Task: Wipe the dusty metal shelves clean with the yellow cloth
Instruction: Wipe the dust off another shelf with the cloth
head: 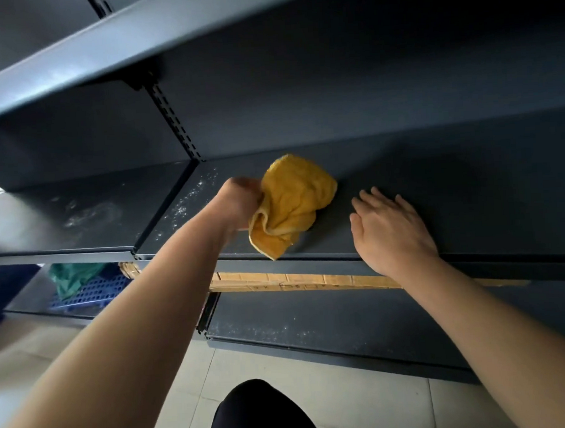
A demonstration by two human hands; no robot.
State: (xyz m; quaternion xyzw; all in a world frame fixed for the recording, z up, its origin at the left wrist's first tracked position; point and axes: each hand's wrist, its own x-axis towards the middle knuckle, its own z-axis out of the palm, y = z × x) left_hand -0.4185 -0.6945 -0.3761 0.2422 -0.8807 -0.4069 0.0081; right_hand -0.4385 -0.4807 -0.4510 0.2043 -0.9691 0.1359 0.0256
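Yellow cloth [292, 202]: thick terry, mustard-gold, bunched into loose folds with a stitched hem curling along its lower left edge; lower tip hanging right at the front lip of the middle shelf [437, 186]. Gripped at its left side by the left hand [241, 201], closed into a fist around a gathered corner, knuckles up, forearm reaching in from the lower left. Bulk of the cloth lying on the dark grey metal surface, just right of the seam between two shelf panels.

Right hand [391, 229] flat on the same shelf, palm down, fingers spread and extended, holding nothing, near the cloth but not touching it, wrist crossing the front edge.

White dust specks [189, 202] scattered left of the cloth beside the panel seam, and a smeared pale patch [89, 215] on the neighbouring panel further left. More specks on the lower shelf [313, 323], beneath a flat cardboard strip [297, 280] showing under the middle shelf's front edge.

Open, bare surface to the right of the right hand and behind the cloth up to the back panel. Slotted upright [175, 121] rising at the back, at the panel seam. Upper shelf [102, 56] overhanging close above. Blue perforated crate [92, 291] with green fabric [71, 277] low at left; tiled floor [249, 362] below.
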